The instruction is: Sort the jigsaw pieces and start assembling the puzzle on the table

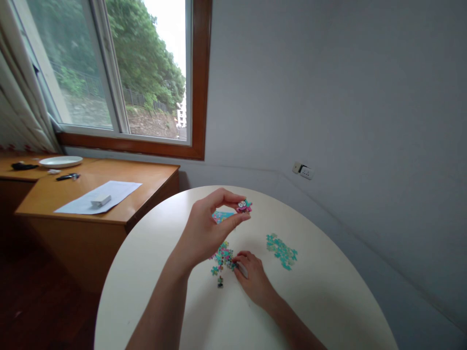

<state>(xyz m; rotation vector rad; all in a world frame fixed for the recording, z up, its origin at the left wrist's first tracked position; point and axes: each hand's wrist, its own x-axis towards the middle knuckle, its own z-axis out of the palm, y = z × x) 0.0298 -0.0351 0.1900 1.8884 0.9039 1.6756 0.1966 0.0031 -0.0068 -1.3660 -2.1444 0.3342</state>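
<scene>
My left hand (pixel 207 226) is raised over the round white table (pixel 146 272). Its thumb and fingertips pinch a pink jigsaw puzzle piece (pixel 243 207) with cartoon eyes and a bit of teal. Lower down, my right hand (pixel 253 279) rests at the right edge of a pile of mixed jigsaw pieces (pixel 223 255), thumb and forefinger closed about a piece there. One dark piece (pixel 220 282) lies apart, just below the pile. Behind my left hand shows part of a colourful printed picture (pixel 223 215), mostly hidden.
A group of teal jigsaw pieces (pixel 281 251) lies on the table to the right. At left stands a wooden desk (pixel 153 177) with a paper sheet (pixel 120 189), a small white box (pixel 101 200) and a white plate (pixel 61 162). A wall socket (pixel 305 171) is behind.
</scene>
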